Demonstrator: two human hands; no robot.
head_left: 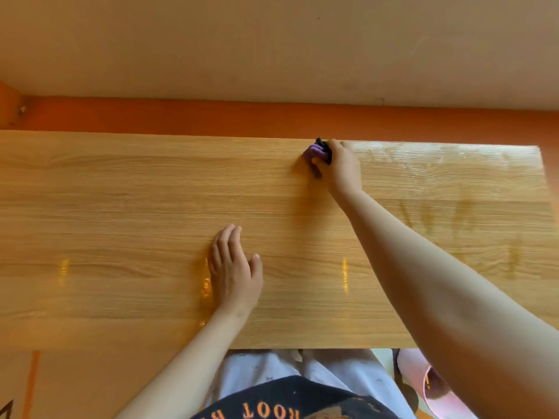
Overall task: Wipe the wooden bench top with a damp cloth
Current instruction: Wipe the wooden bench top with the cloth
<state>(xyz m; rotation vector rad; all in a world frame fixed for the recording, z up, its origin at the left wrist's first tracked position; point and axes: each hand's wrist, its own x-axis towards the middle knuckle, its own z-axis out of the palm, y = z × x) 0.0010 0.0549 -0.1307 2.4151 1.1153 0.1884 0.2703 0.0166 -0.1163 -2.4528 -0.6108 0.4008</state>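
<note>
Fingers (317, 161) of your right hand (340, 164) are curled tight around the bunched purple cloth (314, 152), pressing it onto the desk (136, 192) right at its far edge. Beyond the cloth, toward your right, the wood looks glossy and streaked, probably wet; on the other side of it, the surface looks dry. Your left hand (234, 272) lies flat with fingers spread, holding nothing, nearer your body. Keep it braced there, keep the cloth flat, and overlap each stroke along the grain toward the dry side.
</note>
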